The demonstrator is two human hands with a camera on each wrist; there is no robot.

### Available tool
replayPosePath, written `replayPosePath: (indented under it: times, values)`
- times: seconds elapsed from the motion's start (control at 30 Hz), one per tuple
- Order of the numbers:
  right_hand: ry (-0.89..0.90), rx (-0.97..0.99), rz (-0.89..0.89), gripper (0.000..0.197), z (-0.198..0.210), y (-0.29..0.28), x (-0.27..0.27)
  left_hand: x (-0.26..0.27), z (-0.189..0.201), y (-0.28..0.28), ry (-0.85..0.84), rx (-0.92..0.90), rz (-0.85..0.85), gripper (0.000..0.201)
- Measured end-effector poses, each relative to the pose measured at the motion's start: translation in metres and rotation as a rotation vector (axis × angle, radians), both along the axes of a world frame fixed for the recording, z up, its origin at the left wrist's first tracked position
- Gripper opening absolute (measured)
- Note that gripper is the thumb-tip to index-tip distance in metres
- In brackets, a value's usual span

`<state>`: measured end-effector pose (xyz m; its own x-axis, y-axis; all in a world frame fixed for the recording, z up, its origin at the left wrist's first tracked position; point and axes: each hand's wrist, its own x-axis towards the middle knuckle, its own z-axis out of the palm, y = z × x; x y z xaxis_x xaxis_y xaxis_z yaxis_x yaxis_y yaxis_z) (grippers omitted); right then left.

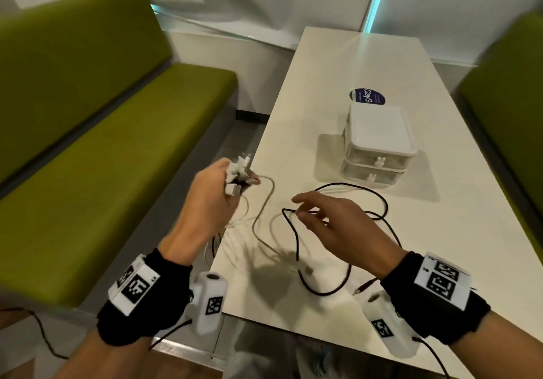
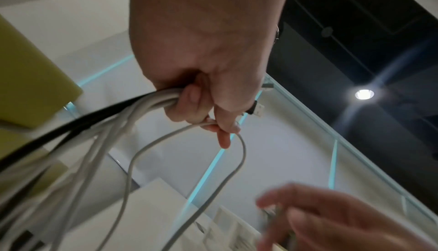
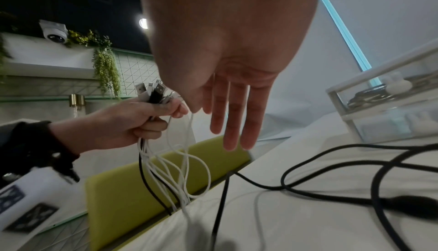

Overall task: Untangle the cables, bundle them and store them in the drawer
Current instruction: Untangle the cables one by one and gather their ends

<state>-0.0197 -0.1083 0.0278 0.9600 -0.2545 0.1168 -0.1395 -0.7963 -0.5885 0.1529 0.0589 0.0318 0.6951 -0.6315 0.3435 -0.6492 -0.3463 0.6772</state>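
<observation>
Left of drawers (image 1: 379,146): left hand (image 1: 205,199) grips plug ends (image 1: 238,172); right hand (image 1: 332,225) spread, empty. Risk: dangling cables (image 3: 170,165) snag surface (image 1: 338,64) edge.

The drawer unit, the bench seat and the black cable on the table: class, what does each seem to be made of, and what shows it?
Drawer unit: probably plastic, opaque white top, clear drawer fronts you can see through.
Bench seat: likely padded upholstery, matte olive green, rounded soft edges.
Black cable: looks rubber or plastic sheathed, matte, bending in loose loops.
</observation>
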Motion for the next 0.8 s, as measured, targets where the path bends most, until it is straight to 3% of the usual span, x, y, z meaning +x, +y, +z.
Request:
replayPosePath:
  times: [0.2,0.5,0.67,0.8]
  values:
    - [0.146,-0.107,-0.009,0.019,-0.023,-0.003,0.0,0.06,-0.002,0.035,-0.017,0.065,0.385,0.009]
    - [0.257,-0.122,-0.041,0.015,-0.042,-0.018,-0.014,0.097,-0.04,0.06,0.088,0.176,0.627,0.007]
    - [0.327,-0.135,-0.058,0.012,-0.043,-0.027,-0.024,0.098,-0.063,0.061,0.225,0.161,0.561,0.016]
    - [0.435,-0.179,-0.047,0.013,-0.036,-0.037,-0.035,0.074,-0.056,0.048,0.328,0.009,0.39,0.018]
